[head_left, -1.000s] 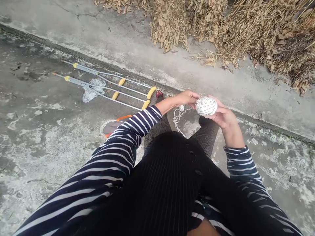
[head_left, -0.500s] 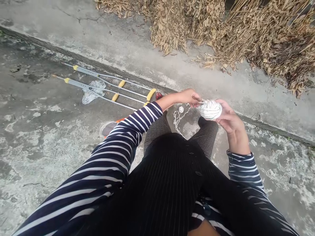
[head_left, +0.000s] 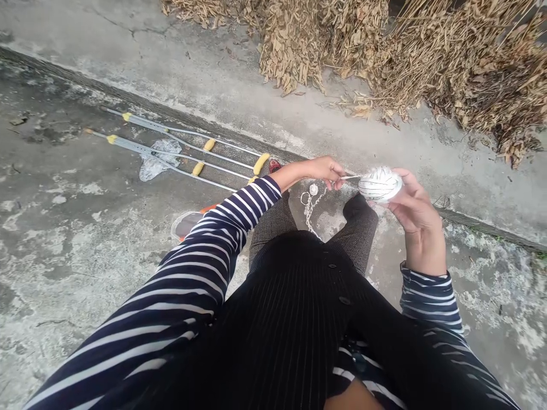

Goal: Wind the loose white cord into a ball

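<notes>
A ball of white cord with thin dark lines sits in my right hand, whose fingers curve around its right side. My left hand is closed in a pinch on the cord strand, which runs taut across to the ball. Below my left hand, a loose tangle of white cord hangs or lies between my legs; which one I cannot tell. A small round white piece shows at its top.
Two crutches with yellow pads lie on the concrete at left, over a clear plastic bag. A grey and orange object is partly behind my left sleeve. Dry stalks and leaves cover the far edge. A low concrete ledge crosses the view.
My right hand has moved right with the cord ball, away from my left hand. A longer stretch of strand now shows between them. My left hand has barely moved.
</notes>
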